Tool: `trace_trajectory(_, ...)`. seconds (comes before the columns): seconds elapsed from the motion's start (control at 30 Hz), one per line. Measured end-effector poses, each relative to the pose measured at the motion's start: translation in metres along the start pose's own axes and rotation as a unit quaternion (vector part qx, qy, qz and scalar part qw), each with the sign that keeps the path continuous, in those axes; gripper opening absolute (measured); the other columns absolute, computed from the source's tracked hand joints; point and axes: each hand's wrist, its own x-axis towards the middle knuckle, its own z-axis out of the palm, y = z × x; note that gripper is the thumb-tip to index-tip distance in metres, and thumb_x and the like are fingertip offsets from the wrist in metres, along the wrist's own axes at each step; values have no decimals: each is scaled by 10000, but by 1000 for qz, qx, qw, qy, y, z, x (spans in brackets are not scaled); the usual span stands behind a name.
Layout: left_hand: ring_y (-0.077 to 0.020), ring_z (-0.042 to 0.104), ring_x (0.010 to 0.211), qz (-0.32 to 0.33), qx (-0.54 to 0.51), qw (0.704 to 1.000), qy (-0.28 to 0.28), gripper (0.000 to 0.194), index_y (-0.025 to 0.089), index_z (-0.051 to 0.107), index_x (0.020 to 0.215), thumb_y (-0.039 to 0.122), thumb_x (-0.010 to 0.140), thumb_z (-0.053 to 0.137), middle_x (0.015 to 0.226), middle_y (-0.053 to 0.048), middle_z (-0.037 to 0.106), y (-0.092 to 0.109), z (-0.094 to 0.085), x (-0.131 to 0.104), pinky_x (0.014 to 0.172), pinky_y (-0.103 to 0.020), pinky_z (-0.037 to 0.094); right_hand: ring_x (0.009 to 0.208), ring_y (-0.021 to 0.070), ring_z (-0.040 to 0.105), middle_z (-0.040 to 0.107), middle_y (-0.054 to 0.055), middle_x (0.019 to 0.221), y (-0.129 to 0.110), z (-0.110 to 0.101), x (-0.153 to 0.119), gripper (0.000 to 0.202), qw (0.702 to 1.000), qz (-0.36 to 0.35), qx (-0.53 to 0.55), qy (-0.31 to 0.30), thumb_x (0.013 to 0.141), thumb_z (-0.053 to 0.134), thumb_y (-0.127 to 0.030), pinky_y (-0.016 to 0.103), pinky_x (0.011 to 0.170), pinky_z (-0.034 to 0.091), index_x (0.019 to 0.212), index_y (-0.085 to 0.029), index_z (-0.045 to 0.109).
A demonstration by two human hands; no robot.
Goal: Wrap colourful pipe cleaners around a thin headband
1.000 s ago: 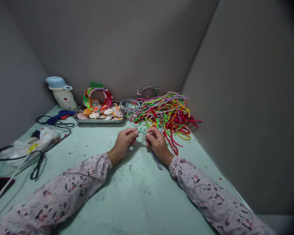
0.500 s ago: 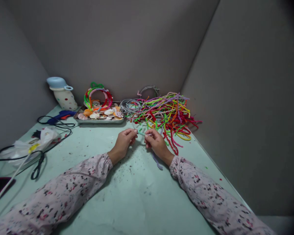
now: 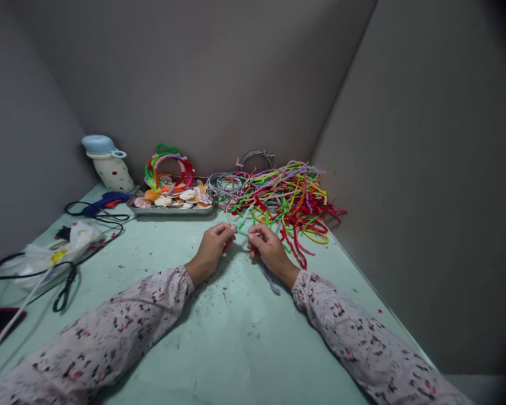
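My left hand [image 3: 215, 246] and my right hand [image 3: 270, 249] are close together over the middle of the table, thumbs and fingertips pinched. Between them runs a short stretch of mint-green pipe cleaner [image 3: 242, 232], gripped at both sides. One mint-green end [image 3: 245, 216] sticks up beyond the fingers. From the left fingertips a thin grey wire [image 3: 226, 212] curves up; how it meets the pipe cleaner is too small to tell. Under my right wrist, a lavender pipe cleaner [image 3: 272, 283] trails down, its upper part hidden by the hand.
Behind my hands lie a heap of coloured pipe cleaners [image 3: 295, 188] and coiled grey wire [image 3: 225, 183]. A metal tray [image 3: 172, 211] holds shells [image 3: 188, 194] and fuzzy wrapped rings [image 3: 152, 169]. Farther left are a bottle [image 3: 113, 171], black cable [image 3: 95, 253] and a plastic bag [image 3: 82, 236].
The mint-green end now stands up more plainly between my hands. Both hands keep almost the same place and pinch.
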Motion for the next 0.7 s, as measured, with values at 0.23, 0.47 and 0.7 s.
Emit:
trace_trajectory(0.23, -63, 371, 461, -15, -18, 1000, -7, 306, 155, 529, 646, 422, 730, 652, 557, 40, 472, 1, 1, 0, 446, -209, 261, 451, 76, 524, 569, -63, 630, 0, 0, 0, 189, 1000, 2, 6, -2, 822, 551, -387, 187, 432, 405, 907, -218, 533)
trace_trajectory(0.47, -64, 387, 476, -30, -39, 999, -10, 315, 149, 545, 681, 439, 724, 663, 594, 35, 483, 1, 2, -1, 446, -208, 266, 451, 74, 524, 570, -65, 627, -2, 0, 0, 173, 1000, 5, 13, -1, 831, 546, -377, 184, 437, 388, 895, -218, 525)
trace_trajectory(0.7, -56, 363, 467, -30, -43, 999, -6, 315, 143, 530, 668, 416, 733, 675, 566, 45, 447, 1, 1, 0, 442, -207, 249, 450, 68, 522, 564, -69, 627, -3, 0, -1, 149, 1000, 13, 13, -2, 836, 541, -351, 178, 435, 381, 888, -213, 518)
